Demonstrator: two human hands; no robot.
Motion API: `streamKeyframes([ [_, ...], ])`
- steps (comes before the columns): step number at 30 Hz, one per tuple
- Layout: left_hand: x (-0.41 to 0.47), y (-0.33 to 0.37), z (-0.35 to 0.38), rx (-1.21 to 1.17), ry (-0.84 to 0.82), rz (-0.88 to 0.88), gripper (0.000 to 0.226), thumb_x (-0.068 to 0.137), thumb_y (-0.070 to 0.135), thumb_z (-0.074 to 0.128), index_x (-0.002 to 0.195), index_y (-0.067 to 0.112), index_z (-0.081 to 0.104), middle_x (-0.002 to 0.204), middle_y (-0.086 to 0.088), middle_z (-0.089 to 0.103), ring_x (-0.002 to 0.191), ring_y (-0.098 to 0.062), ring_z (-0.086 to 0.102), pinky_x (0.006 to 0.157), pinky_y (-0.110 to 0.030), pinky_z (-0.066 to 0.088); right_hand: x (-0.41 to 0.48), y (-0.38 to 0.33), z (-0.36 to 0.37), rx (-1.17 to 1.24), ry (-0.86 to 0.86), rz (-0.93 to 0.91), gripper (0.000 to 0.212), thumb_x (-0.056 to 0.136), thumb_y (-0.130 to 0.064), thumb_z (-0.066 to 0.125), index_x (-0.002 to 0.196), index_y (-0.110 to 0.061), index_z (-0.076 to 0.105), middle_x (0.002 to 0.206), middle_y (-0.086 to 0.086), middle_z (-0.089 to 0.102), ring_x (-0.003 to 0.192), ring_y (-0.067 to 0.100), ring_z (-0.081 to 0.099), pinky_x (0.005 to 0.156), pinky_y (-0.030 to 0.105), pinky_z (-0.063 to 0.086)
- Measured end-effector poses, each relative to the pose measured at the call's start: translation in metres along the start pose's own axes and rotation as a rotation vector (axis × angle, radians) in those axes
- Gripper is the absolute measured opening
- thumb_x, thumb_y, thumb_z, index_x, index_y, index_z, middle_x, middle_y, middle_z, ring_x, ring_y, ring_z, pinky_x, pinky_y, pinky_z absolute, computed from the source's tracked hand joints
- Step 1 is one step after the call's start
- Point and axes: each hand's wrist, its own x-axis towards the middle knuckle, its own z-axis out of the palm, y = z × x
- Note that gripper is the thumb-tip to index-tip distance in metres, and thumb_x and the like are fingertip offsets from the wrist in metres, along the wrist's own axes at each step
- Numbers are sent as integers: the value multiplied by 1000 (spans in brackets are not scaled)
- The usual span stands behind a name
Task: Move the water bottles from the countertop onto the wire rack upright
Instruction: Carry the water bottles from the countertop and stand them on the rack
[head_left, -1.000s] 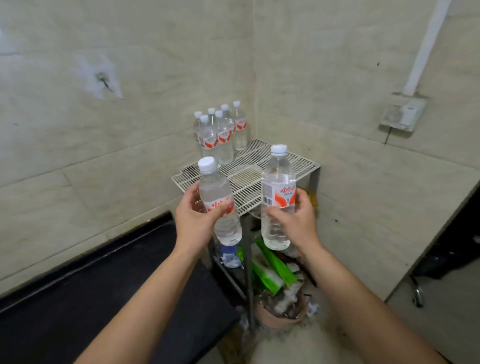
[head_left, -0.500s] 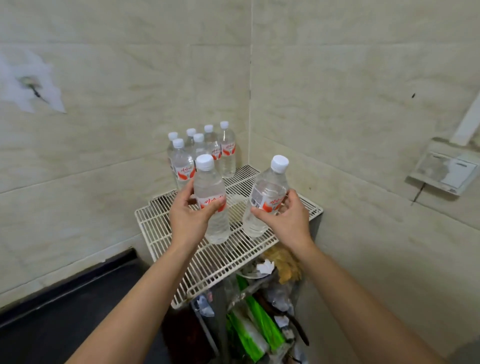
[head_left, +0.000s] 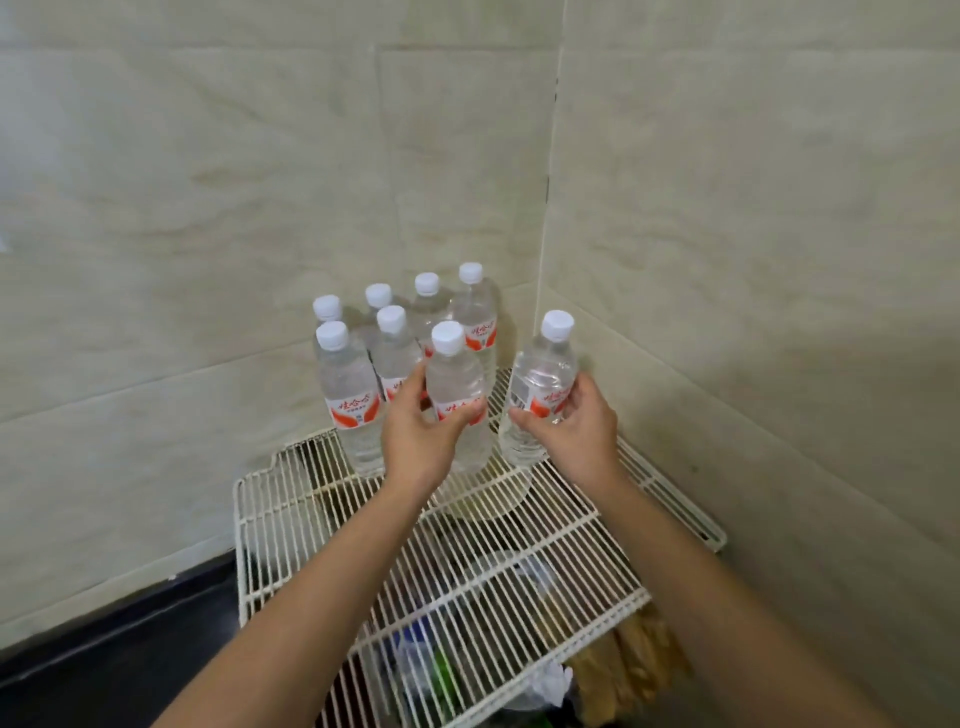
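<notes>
On the wire rack, six bottles already stand upright, while the left hand grips a seventh bottle and the right hand a tilted eighth bottle, neither yet released.

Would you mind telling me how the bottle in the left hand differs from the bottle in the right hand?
The left-hand bottle stands close to upright; the right-hand bottle leans, cap to the right. The left-hand bottle is just in front of the standing group; the right-hand bottle is apart, nearer the right wall. Both are clear, white-capped, red-labelled and gripped at the label.
</notes>
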Motion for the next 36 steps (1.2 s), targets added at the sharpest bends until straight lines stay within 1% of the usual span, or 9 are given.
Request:
streamKeyframes([
  [4,6,-6,23,107,47,50,69,77,35,83,138,30,52,127,16,65,115,0,60,100,-39,53,32,11,10,-25,-48,-36,68,66,-36,94,123,-23,59,114,-5,72,100,12,70,92,42,58],
  [9,10,-5,42,184,120,97,68,80,35,81,140,32,50,126,18,65,114,5,59,100,-36,53,52,30,14,-62,-180,-66,76,62,-59,86,126,-34,55,115,-12,71,101,9,68,88,41,57],
  [12,11,-13,41,336,128,117,84,78,37,82,149,33,38,138,12,58,125,-5,55,102,-40,51,59,41,9,-64,-312,-108,87,69,-44,90,141,-34,43,132,-9,64,116,10,63,96,39,54],
  [16,4,-33,38,557,12,68,116,74,15,85,158,36,9,155,0,35,133,-23,48,94,-46,56,63,53,1,-154,-511,-156,107,70,-36,90,152,-47,21,149,-10,53,132,13,55,108,47,48],
  [21,-5,-47,44,613,99,-14,78,83,23,79,148,25,35,133,-2,58,110,-19,62,89,-39,55,62,56,6,-147,-479,-154,99,75,-25,89,154,-36,30,147,-7,56,128,6,52,106,46,51],
  [25,-5,-50,50,597,153,-165,46,89,36,73,123,11,56,107,-3,67,91,-21,68,79,-39,58,61,55,19,-150,-430,-150,88,79,-20,87,153,-25,39,144,-1,59,131,18,57,107,46,51],
  [28,-5,-55,52,554,235,-197,43,89,41,71,110,4,64,87,1,66,77,-17,67,72,-34,56,61,59,28,-171,-416,-180,93,80,-23,86,156,-28,31,149,1,51,137,21,51,105,50,52],
  [32,-1,-67,58,508,302,-168,42,90,33,71,121,3,68,105,-8,72,88,-14,66,82,-31,55,66,62,34,-213,-403,-188,91,84,-24,82,158,-27,29,146,8,50,134,26,51,104,50,52],
  [36,-3,-65,62,411,372,-242,39,88,34,73,113,4,69,87,4,67,74,-2,60,67,-11,42,69,65,42,-203,-373,-189,88,85,-25,82,156,-25,31,144,2,59,130,22,58,106,45,51],
])
